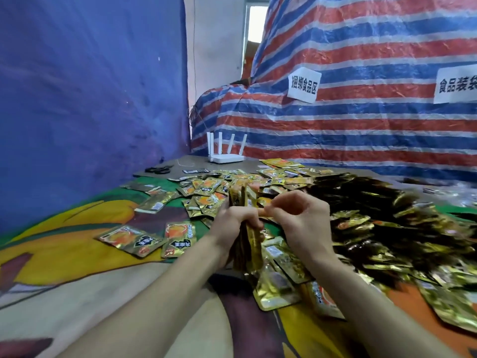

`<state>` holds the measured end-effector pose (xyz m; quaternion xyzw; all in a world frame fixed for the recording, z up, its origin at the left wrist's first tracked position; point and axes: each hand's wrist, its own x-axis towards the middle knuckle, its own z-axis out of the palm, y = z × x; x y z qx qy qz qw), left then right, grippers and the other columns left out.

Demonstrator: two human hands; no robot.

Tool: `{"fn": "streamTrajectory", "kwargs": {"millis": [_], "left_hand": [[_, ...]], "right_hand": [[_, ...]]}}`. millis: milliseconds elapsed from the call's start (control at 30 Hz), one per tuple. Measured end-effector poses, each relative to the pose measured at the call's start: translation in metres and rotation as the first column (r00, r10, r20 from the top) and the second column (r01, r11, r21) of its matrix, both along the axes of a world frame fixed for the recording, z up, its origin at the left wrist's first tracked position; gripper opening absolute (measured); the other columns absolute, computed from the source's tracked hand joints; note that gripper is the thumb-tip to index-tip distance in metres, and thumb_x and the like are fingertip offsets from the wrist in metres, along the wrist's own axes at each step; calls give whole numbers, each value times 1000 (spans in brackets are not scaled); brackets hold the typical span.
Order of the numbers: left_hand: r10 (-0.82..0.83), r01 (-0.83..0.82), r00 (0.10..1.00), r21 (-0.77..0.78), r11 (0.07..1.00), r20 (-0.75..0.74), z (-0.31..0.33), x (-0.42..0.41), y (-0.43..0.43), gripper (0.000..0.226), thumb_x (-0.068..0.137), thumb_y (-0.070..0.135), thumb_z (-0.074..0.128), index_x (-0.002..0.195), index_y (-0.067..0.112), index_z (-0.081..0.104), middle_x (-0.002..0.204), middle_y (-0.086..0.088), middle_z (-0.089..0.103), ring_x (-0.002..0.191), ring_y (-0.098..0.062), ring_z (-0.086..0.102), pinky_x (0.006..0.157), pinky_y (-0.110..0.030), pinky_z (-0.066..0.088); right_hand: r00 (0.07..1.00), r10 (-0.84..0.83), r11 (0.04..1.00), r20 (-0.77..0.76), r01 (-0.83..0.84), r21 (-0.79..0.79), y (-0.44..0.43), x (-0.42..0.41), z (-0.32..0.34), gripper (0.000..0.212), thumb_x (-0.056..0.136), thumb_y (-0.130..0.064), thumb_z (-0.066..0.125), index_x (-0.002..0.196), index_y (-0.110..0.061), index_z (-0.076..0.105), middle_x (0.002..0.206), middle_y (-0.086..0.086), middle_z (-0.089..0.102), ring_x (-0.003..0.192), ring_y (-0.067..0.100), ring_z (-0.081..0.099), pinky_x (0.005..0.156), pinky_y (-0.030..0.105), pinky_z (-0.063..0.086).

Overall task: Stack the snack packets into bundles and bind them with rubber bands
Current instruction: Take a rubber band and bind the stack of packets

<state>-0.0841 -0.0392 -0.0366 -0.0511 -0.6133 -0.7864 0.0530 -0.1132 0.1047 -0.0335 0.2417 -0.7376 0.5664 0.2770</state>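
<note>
Gold foil snack packets (241, 200), one stack on edge above the cloth-covered worktop (77, 257), sit gripped in my left hand (236, 223) while my right hand (302, 220) pinches its side; binding looks unfinished, with loose heaps (374, 215) left.

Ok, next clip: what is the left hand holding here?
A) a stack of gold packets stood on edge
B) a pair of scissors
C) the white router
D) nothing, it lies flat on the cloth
A: the left hand grips a stack of gold packets on edge, while the scissors and the router lie untouched at the far end of the table.
</note>
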Motion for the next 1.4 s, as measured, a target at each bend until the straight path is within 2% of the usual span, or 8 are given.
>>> {"fn": "streamTrajectory", "kwargs": {"millis": [267, 400, 533, 733, 933, 1033, 1133, 1400], "left_hand": [[-375, 372, 925, 333, 866, -59, -6, -12, -7, 28, 54, 7, 62, 78, 15, 73, 76, -6, 55, 66, -21, 52, 69, -33, 38], [-464, 468, 879, 383, 796, -110, -4, -12, -12, 27, 51, 8, 68, 77, 8, 64, 77, -7, 53, 66, -22, 53, 67, -31, 42], [-423, 432, 899, 410, 803, -118, 0, -9, -12, 23, 54, 6, 53, 73, 8, 65, 73, -7, 51, 62, -20, 50, 61, -27, 45], [-509, 536, 839, 449, 715, -192, 0, -9, -10, 47, 55, -1, 56, 100, 10, 60, 81, -6, 48, 67, -19, 48, 60, -31, 49], [-407, 391, 913, 289, 874, -7, 1, -9, -10, 26, 56, 10, 58, 80, 8, 67, 75, -7, 49, 64, -21, 48, 58, -29, 43], [85, -118, 981, 191, 975, 173, -3, -17, -11, 21, 68, 6, 61, 87, 2, 68, 72, -9, 51, 56, -22, 52, 52, -28, 45], [478, -477, 876, 265, 838, 66, -6, -25, -10, 51, 79, 6, 73, 123, 22, 55, 91, -8, 58, 76, -25, 60, 65, -36, 53], [452, -475, 879, 367, 800, 153, 4, -14, -8, 62, 82, 27, 80, 135, 15, 48, 116, -16, 67, 101, -36, 70, 83, -51, 61]], "right_hand": [[980, 9, 986, 198, -42, 162, 14, 0, 1, 21, 95, -12, 69, 115, -15, 72, 92, -1, 73, 85, 10, 69, 79, 22, 57], [931, 164, 930, 327, -256, 262, 21, 6, 12, 15, 99, -13, 62, 90, -18, 72, 83, 10, 70, 74, 14, 63, 71, 27, 50], [761, 525, 851, 381, -482, -210, 29, 7, 23, 21, 93, -6, 55, 74, -6, 64, 81, 11, 66, 87, 27, 63, 94, 42, 51], [465, 875, 380, 133, -491, -784, 30, 13, 27, 32, 76, -4, 45, 94, -1, 71, 60, 3, 48, 57, 19, 55, 80, 36, 56], [627, 684, 726, 374, -534, -432, 23, 14, 21, 58, 74, -11, 73, 131, -22, 65, 103, 17, 75, 73, 32, 74, 58, 37, 62], [754, 528, 849, 392, -453, -272, 19, 15, 14, 65, 70, -21, 81, 132, -29, 64, 109, 15, 75, 90, 35, 76, 62, 43, 63], [779, 455, 890, 431, -401, -215, 10, 19, 8, 70, 61, -25, 92, 126, -36, 68, 114, 15, 72, 93, 28, 76, 65, 48, 63], [923, 214, 966, 319, -248, 70, -25, 28, -12, 75, 53, -50, 87, 123, -49, 60, 125, -18, 58, 120, -7, 49, 94, 31, 51]]}}
